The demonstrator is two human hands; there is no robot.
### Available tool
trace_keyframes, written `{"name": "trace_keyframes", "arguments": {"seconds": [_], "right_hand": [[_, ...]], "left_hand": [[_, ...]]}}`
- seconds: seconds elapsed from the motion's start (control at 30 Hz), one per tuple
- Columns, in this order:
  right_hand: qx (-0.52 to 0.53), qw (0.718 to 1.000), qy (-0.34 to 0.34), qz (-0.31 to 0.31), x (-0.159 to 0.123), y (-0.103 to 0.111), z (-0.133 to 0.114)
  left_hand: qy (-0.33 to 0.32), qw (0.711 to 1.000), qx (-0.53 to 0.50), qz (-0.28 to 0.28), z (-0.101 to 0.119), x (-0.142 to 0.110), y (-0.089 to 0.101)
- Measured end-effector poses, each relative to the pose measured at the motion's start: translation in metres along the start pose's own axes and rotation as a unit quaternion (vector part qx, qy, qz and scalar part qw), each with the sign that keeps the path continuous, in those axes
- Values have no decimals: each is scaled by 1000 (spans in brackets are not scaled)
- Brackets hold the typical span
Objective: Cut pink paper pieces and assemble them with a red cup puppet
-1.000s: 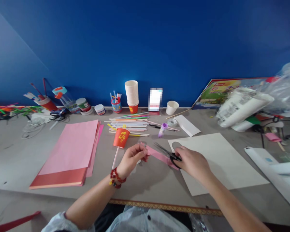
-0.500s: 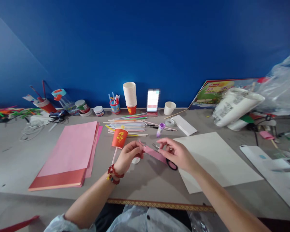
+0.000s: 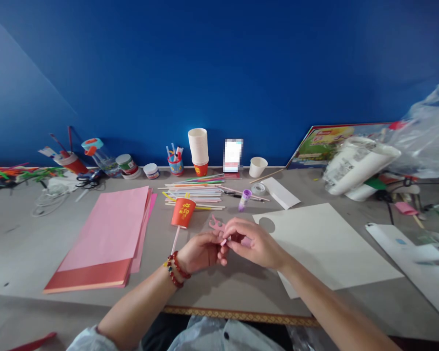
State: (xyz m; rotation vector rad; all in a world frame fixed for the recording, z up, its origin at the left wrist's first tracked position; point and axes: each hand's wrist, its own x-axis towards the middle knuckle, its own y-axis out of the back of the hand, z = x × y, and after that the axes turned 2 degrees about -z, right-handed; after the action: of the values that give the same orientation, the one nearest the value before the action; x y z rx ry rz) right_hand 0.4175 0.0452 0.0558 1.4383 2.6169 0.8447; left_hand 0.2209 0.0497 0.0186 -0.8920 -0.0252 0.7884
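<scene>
My left hand (image 3: 202,251) and my right hand (image 3: 258,244) meet over the table, fingertips closed together. A small pink paper piece (image 3: 224,242) is pinched between them. Just behind the fingers lies a pink paper strip (image 3: 216,224) with round holes cut in it. More pink paper (image 3: 246,241) shows beneath my right hand; whether it belongs to the same strip I cannot tell. To the left, a red paper cup (image 3: 183,213) stands upside down, with a pale straw (image 3: 175,240) extending from it toward me. No scissors show; my hands cover that spot.
Stacked pink and red paper (image 3: 102,229) lies left, and a large white sheet (image 3: 332,248) right. Behind my hands are several straws (image 3: 201,193), a purple glue stick (image 3: 245,200) and a tape roll (image 3: 257,188). Stacked paper cups (image 3: 198,146) stand by the blue wall (image 3: 219,73).
My right hand has moved left to meet my left hand, and the black-handled scissors are out of sight. The pink strip, earlier stretched between the hands, now shows behind the fingers.
</scene>
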Motion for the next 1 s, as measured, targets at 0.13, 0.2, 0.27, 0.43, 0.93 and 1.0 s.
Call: {"name": "trace_keyframes", "arguments": {"seconds": [0.13,0.2,0.27,0.43,0.93,1.0], "right_hand": [[8,1000,7,13,0,-2,0],[24,999,-27,33,0,-4,1],[48,994,-77,54,0,-5,5],[128,979,-147,61,0,-8,14],[-151,932,-198,263,2,37,47],[-196,924,-204,256,12,48,61]], "left_hand": [[2,1000,3,-1,-3,0,1],[-28,999,9,17,-4,0,-1],[-101,992,48,54,-5,0,-3],[-223,937,242,118,-5,-1,-6],[-231,889,363,157,-11,7,-1],[-257,867,402,141,-12,11,-1]]}}
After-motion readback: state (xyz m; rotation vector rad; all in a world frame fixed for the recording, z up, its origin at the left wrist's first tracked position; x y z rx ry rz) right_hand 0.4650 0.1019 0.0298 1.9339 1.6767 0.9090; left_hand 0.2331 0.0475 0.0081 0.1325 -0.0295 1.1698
